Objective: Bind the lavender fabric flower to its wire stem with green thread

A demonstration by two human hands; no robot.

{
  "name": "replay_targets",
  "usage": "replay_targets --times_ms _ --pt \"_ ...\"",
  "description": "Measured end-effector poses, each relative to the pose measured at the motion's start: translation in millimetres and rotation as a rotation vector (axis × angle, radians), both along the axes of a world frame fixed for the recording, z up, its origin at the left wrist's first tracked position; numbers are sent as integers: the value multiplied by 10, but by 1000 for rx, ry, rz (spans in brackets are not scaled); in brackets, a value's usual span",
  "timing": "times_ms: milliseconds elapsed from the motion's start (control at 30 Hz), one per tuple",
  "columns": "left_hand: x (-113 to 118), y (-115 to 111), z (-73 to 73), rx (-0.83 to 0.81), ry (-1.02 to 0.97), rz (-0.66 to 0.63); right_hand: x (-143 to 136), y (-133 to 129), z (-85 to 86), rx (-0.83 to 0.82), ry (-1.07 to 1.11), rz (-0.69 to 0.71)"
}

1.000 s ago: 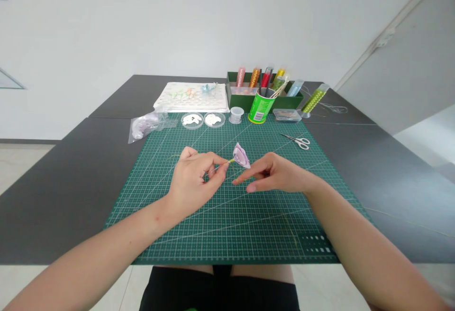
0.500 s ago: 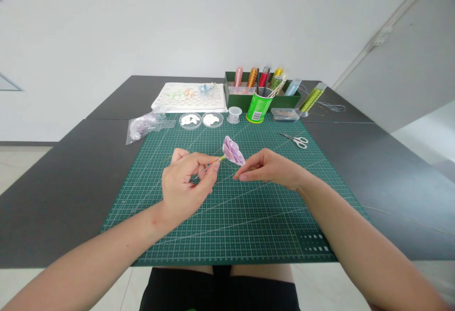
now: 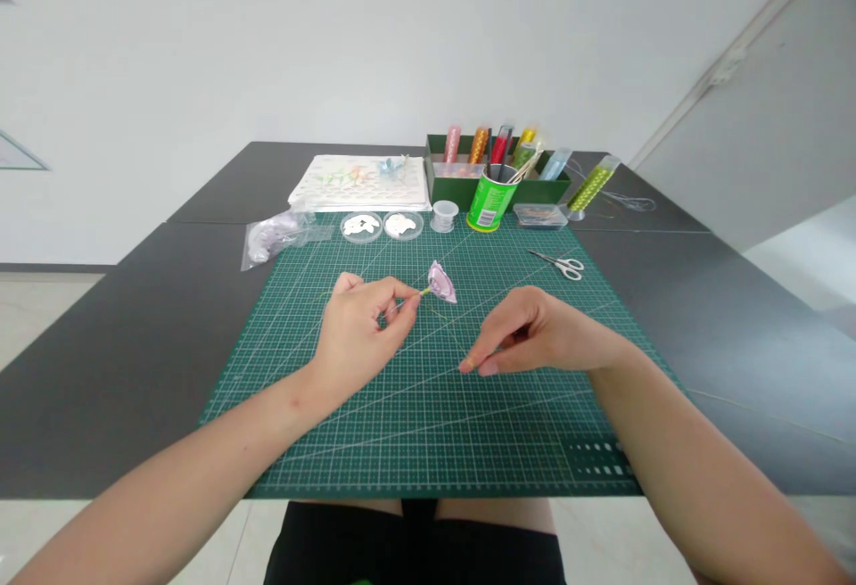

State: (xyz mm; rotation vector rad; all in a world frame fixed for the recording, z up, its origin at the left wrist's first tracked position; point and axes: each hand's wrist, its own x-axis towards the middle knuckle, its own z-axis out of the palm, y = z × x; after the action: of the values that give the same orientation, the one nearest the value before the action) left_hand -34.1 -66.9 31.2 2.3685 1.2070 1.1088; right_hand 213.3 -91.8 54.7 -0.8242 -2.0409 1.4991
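Drawn back toward the tabletop's [image 3: 134,371] front edge, the right hand [image 3: 528,333], nearly closed, whether on anything I can't tell, sits apart from the lilac flower [image 3: 441,283], whose stem [image 3: 425,292], pinched by the nearer left hand [image 3: 365,322], points toward the right edge.

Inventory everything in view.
wall: one, white, background
table: one, black, centre
cutting mat: one, green, tabletop
flower: one, lilac, above mat
scissors: one, white-handled, mat's right
dishes: two, clear, mat's far edge
spool: one, whitish, beside dishes
can: one, green, beside spool
box: one, green, behind can
reels: several, multicoloured, in box
thread cone: one, lime, far right
flat case: one, clear, beside can
plastic bag: one, clear, left
sheets: several, white, beside box
shorts: one, black, below table
hands: two, bare, over mat
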Motion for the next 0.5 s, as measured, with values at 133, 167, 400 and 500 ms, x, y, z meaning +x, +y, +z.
replay_targets --times_ms 133,167,400,500 --pt "23 -20 -42 20 48 -112 25 -18 0 109 54 -95" --pt "30 -33 -48 24 63 -146 25 -21 -2 133 65 -125" --pt "73 -158 -49 71 195 -348 -49 -33 3 151 185 -290" --pt "79 -188 -35 116 210 -402 -74 -22 -2 109 151 -367"
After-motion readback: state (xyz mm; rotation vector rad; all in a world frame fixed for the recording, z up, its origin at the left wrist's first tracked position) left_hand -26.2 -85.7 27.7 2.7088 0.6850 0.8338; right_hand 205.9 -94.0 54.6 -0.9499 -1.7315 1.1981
